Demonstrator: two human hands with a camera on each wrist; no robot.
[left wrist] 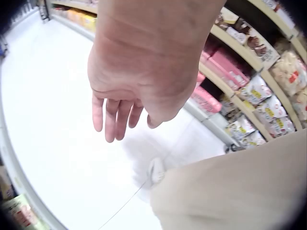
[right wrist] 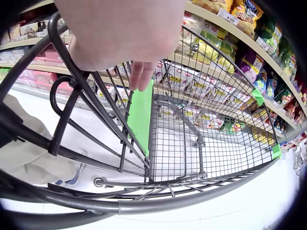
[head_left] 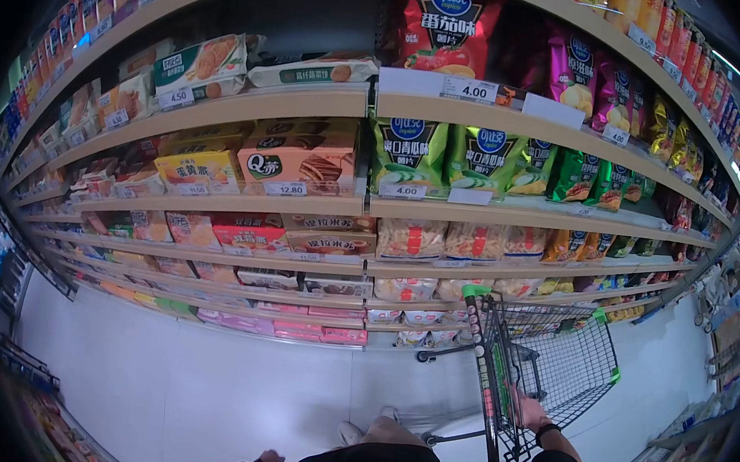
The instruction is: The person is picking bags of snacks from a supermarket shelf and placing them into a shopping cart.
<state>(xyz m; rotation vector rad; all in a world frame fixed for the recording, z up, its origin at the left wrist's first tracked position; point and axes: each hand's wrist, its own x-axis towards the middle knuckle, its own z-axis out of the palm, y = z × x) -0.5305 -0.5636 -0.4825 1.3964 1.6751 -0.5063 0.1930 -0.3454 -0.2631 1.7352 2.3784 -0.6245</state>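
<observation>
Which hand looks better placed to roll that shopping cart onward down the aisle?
Probably the right. The right hand already lies on the rear frame of the shopping cart, while the left hand hangs open beside the leg, touching nothing.

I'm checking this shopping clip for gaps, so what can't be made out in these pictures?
Right hand grip: right wrist view, the hand's own back covers where it meets the cart handle; head view too small.
Left hand: head view, nearly cut off by the bottom edge.
Price tags at the right end: head view, too small and blurred.
</observation>
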